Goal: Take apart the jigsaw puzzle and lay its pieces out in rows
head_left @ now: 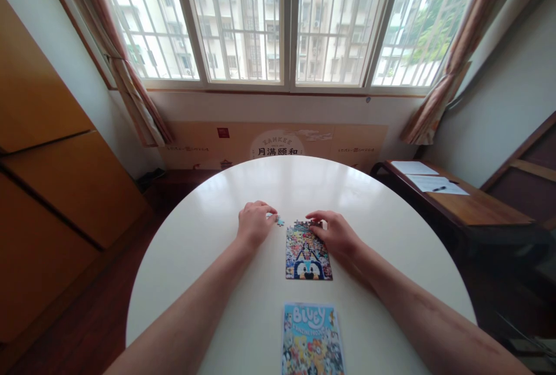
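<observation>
A partly assembled jigsaw puzzle (304, 250) lies flat on the white round table (182, 270), a blue cartoon dog's face at its near end. The far edge of the puzzle is uneven, with knobs and gaps showing. Just left of that edge, my left hand (256, 221) is closed at the fingertips on a small light-blue puzzle piece (280, 221). Whether more pieces sit under those fingers is hidden. My right hand (332, 230) grips the puzzle's far right corner, index finger along the far edge and thumb on its face.
Nearer to me lies a blue Bluey picture sheet (310, 340). At the right, a wooden side table (486, 204) carries papers (434, 184) and a dark pen (439, 188). A printed cardboard panel (195, 143) stands beyond the table, below the barred window (243, 27).
</observation>
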Tool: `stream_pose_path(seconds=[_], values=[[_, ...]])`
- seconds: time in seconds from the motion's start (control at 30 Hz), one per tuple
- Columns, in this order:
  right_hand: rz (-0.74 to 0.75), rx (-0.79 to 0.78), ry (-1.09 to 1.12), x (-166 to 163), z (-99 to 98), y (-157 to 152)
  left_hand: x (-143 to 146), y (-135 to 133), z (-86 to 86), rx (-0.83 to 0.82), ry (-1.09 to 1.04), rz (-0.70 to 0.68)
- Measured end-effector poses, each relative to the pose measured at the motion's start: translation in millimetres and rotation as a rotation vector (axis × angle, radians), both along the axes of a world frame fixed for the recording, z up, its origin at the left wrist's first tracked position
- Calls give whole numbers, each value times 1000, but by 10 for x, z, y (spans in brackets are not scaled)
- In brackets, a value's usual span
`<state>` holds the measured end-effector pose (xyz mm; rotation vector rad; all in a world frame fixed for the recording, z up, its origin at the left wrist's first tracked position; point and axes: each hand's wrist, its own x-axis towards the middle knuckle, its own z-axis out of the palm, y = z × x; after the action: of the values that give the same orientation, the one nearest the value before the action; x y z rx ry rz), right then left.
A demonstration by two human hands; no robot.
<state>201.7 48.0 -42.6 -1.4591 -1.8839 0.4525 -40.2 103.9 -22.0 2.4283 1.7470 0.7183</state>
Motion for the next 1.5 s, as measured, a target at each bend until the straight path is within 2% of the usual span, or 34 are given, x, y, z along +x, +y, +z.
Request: stream_pose_path(seconds=[0.1,0.33,0.63,0.8,1.03,1.27,1.5], values=[[13,10,30,-19,3,-1,70,-58,18,35,6,-34],[53,58,91,-41,-5,9,266,-210,10,75,-10,-229],[39,45,38,-40,8,-4,297,-217,-31,96,-96,-311],[84,39,-22,-39,-9,17,305,-243,-10,99,-133,-340],[82,75,-56,-87,13,1,308,-251,13,8,-237,-316],[80,111,-83,-113,6,-1,278,-201,8,-24,-292,-224],[80,113,-70,-92,-9,-7,50,-13,2,40,-132,-53]])
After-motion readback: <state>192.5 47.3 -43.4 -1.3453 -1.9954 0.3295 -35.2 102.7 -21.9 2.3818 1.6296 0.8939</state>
